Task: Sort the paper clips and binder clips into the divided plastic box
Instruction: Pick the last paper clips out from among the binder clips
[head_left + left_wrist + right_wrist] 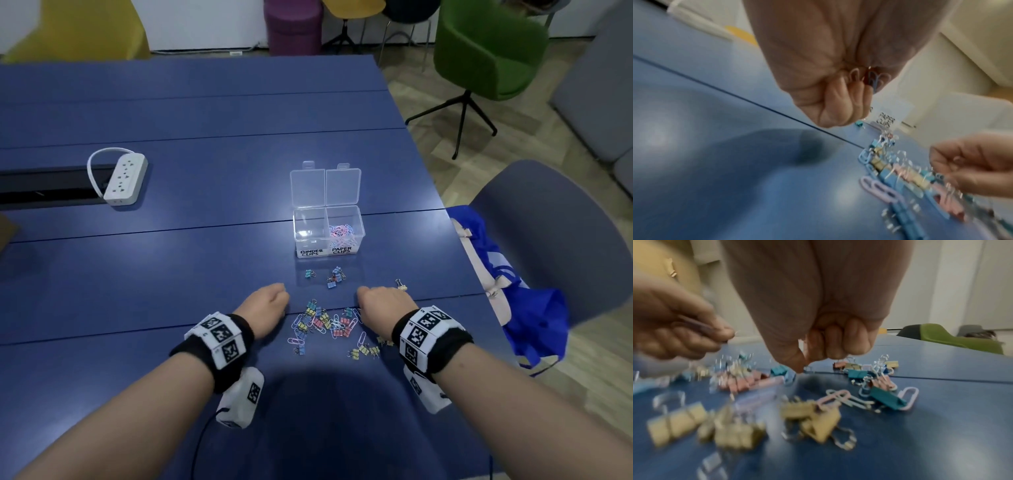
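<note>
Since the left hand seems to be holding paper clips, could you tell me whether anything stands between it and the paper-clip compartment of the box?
Nothing visible blocks it. The left hand grips paper clips; the box stands beyond with its lid folded back. A few binder clips lie flat on the table between them.

Blue table [205, 113], seamed in panels. White power strip [125, 178] beside a black cable slot [44, 186]. Green chair [489, 58], grey chair [555, 240] with blue bag [534, 325], purple stool [294, 25]. Wood-pattern floor [428, 144], white wall [205, 20].
</note>
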